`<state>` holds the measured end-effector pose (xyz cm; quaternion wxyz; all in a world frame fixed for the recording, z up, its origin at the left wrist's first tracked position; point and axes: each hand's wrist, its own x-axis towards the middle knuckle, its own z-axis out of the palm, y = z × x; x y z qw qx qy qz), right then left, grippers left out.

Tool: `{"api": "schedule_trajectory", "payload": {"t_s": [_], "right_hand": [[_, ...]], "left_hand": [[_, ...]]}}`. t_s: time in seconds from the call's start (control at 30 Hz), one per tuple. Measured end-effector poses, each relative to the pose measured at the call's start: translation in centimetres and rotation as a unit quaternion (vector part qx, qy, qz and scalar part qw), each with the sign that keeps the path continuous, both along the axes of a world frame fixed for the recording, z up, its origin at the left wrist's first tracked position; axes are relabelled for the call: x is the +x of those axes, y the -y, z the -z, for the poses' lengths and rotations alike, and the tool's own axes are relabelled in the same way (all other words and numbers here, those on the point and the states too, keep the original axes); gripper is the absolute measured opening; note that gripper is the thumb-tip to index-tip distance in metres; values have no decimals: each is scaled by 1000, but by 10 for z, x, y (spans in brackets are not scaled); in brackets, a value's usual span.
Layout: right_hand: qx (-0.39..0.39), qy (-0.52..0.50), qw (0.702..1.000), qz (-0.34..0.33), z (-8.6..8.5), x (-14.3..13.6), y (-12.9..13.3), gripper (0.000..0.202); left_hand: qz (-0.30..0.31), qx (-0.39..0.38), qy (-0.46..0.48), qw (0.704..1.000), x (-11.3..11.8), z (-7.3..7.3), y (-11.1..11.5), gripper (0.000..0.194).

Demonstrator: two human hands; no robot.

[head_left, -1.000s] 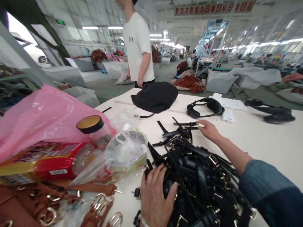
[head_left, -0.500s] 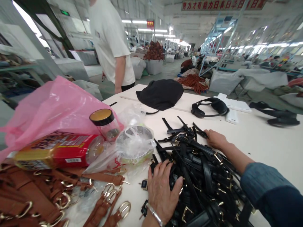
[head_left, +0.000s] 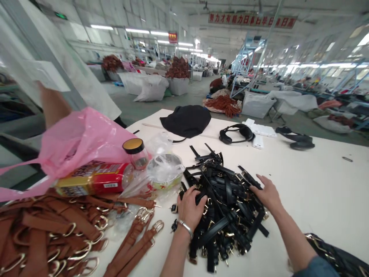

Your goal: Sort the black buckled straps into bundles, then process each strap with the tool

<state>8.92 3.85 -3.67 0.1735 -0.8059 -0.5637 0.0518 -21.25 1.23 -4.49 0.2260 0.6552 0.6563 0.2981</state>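
A heap of black leather straps (head_left: pixel 227 188) with gold-coloured buckles lies tangled on the white table. At its left side my left hand (head_left: pixel 190 207), a silver bangle on the wrist, is curled around a black strap, part of which shows between thumb and fingers. Across the heap, my right hand (head_left: pixel 268 195) has thumb and fingers about the end of another black strap (head_left: pixel 246 177) on the right edge. Brown leather straps (head_left: pixel 49 227) with gold-coloured buckles are piled at the left; a few brown straps (head_left: pixel 131 246) lie between that pile and my left forearm.
Left of the heap are a pink plastic bag (head_left: pixel 86 134), a red-and-gold bottle (head_left: pixel 106 181), a black-lidded jar (head_left: pixel 135 152) and a bagged bowl (head_left: pixel 165 173). Further back lie a black cloth (head_left: pixel 187 120) and black headsets (head_left: pixel 236 134). More black straps (head_left: pixel 334 254) sit lower right. A person (head_left: pixel 83 77) stands at left.
The view has shifted, showing more of the table at right. My right hand has come nearer, drawing a strap end away from the heap's far side. The person has moved left.
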Motion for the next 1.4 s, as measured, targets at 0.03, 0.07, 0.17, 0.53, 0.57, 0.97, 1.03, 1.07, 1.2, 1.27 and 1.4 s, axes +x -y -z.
{"api": "schedule_trajectory", "payload": {"t_s": [0.03,0.07,0.17,0.53,0.57,0.97,1.03,1.07,1.2,1.27,1.4], "right_hand": [[69,-54,996,20,-3,-14,15,58],[154,-129,979,41,-6,-31,32,52],[322,-310,889,101,-4,-90,94,37],[325,-439,836,45,30,-176,189,14],[315,-449,835,46,29,-175,189,14],[288,-551,783,27,20,-168,195,12],[207,-658,724,-4,21,-168,194,21],[168,-704,690,-36,21,-168,194,26],[82,-791,599,-95,18,-165,188,34],[44,-799,598,-48,17,-164,186,35],[15,-828,560,21,16,-164,183,38]], "left_hand": [[4,-3,2,1000,1,-3,4,24],[9,-5,5,1000,2,-6,8,23],[23,-2,19,1000,2,-14,23,25],[37,69,-8,997,-8,-36,84,24],[72,73,-31,994,1,-38,87,26],[112,-63,24,991,-13,-73,118,23],[94,-74,51,992,-6,-63,134,24],[104,-62,51,991,-1,-57,142,24],[165,-5,13,986,11,-45,157,34],[198,-13,-16,980,10,-51,157,37],[324,-28,-68,943,1,-67,152,31]]}}
